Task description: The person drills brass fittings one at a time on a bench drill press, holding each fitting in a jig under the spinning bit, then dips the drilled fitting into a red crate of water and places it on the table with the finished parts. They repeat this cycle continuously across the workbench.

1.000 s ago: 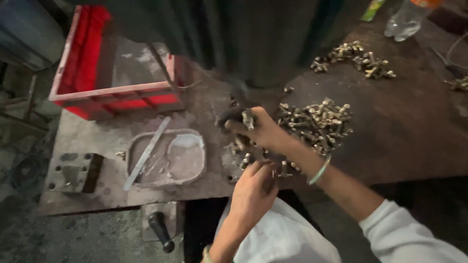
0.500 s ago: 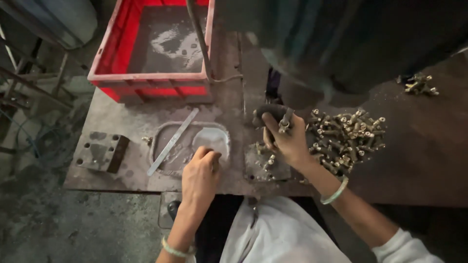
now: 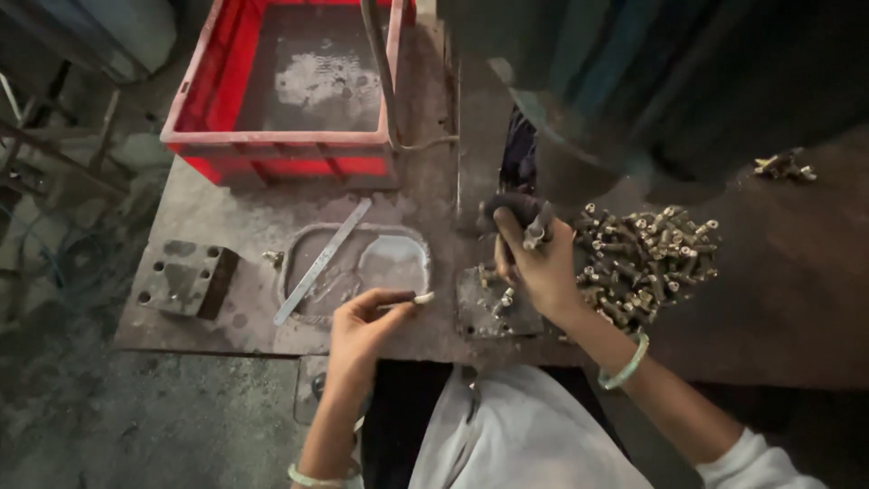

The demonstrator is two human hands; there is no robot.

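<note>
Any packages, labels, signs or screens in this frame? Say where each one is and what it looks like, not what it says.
No labels, signs or screens show.
Crate: the only container, at the back left of the bench; red plastic, rectangular, open-topped, with a grey, dusty floor.
</note>
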